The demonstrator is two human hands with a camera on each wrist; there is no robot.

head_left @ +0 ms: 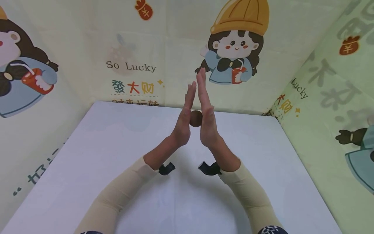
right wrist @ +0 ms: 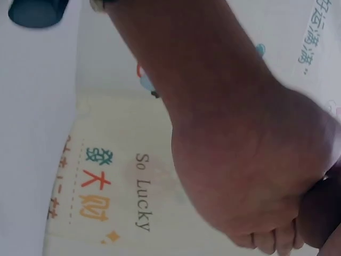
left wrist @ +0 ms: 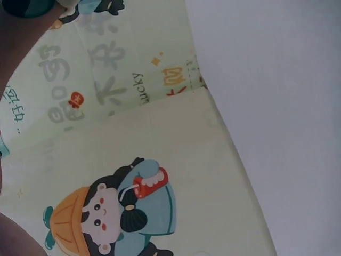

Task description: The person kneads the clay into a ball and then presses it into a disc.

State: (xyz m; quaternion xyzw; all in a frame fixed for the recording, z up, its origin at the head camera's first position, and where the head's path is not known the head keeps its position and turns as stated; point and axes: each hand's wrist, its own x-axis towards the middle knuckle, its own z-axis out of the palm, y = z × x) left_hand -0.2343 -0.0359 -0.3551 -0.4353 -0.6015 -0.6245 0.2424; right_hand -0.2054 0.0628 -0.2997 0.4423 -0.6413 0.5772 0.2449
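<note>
Both hands are raised above the far middle of the white table (head_left: 117, 136), palms facing each other with straight fingers pointing up. The left hand (head_left: 184, 115) and the right hand (head_left: 206, 112) press a small brown ball (head_left: 196, 118) between their palms; the ball shows in the gap near the heels of the hands, and the fingertips lean close together above it. Cream sleeves (head_left: 122, 191) cover both forearms. Behind the table's far edge hangs a pale cloth backdrop (head_left: 163, 48) printed with a cartoon girl in a yellow hat (head_left: 235, 42) and the words "So Lucky". In the right wrist view the left hand (right wrist: 234, 144) fills most of the frame.
</note>
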